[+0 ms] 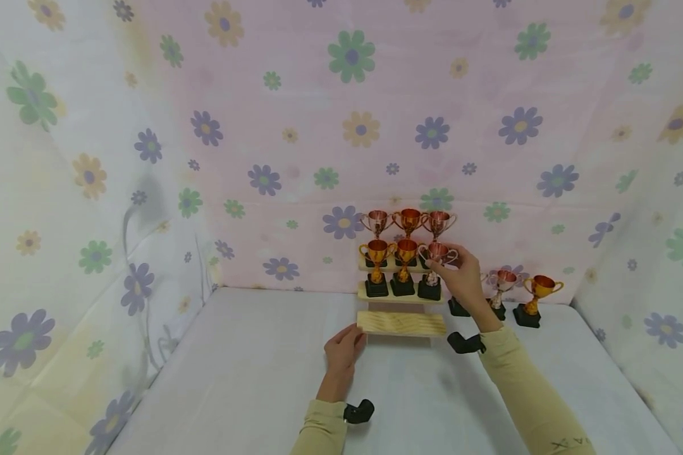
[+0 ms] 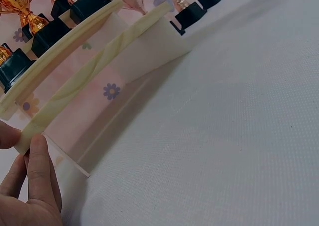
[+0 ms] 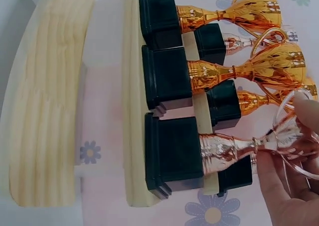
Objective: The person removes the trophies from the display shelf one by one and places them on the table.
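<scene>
My right hand (image 1: 460,278) grips a pinkish-silver trophy (image 3: 229,151) by its cup. Its black base sits at the right end of the middle step of a wooden stepped stand (image 1: 401,323). Two gold trophies (image 1: 377,253) stand beside it on that step. Behind them, on the top step, is a row of three: two pinkish (image 1: 377,219) and an orange-gold one (image 1: 411,218) between them. My left hand (image 1: 341,351) pinches the left end of the lowest board (image 2: 75,89), thumb above and fingers below.
Right of the stand, on the white tabletop (image 1: 250,366), are a gold trophy (image 1: 541,291), a pinkish-silver trophy (image 1: 503,284) and a black base (image 1: 458,308) partly hidden behind my right hand. A flower-patterned cloth (image 1: 296,126) hangs behind and along both sides.
</scene>
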A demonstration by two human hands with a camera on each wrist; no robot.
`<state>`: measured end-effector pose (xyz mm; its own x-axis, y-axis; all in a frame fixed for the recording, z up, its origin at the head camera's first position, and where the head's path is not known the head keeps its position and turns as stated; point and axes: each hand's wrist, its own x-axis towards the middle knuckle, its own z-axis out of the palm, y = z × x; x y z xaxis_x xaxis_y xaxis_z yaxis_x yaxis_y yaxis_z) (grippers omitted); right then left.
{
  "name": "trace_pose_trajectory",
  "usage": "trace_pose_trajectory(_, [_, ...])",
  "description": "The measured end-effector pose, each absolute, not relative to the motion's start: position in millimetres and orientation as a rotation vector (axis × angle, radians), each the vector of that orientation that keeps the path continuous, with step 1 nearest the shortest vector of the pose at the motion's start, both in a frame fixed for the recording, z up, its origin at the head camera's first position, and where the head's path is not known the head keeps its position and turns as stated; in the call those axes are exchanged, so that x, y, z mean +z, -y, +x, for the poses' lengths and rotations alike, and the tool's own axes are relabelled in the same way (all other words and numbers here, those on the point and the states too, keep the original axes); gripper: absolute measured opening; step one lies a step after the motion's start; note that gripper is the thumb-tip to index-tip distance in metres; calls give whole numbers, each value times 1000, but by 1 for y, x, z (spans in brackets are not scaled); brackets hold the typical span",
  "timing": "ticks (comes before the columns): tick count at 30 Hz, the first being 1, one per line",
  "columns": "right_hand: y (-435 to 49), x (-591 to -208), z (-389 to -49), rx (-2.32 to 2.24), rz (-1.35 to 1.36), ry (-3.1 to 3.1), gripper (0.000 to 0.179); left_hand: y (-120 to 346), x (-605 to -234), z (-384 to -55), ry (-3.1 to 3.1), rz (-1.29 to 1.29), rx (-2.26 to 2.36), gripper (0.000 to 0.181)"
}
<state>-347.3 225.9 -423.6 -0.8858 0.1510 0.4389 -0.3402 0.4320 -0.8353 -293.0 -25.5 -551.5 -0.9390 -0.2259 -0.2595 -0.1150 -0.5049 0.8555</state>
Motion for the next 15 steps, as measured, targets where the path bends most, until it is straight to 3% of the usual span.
trace_pose_trajectory(15, [-219,-433,-339,1472,157,2039,44,26,-550,-293,1557,541,-2621,34])
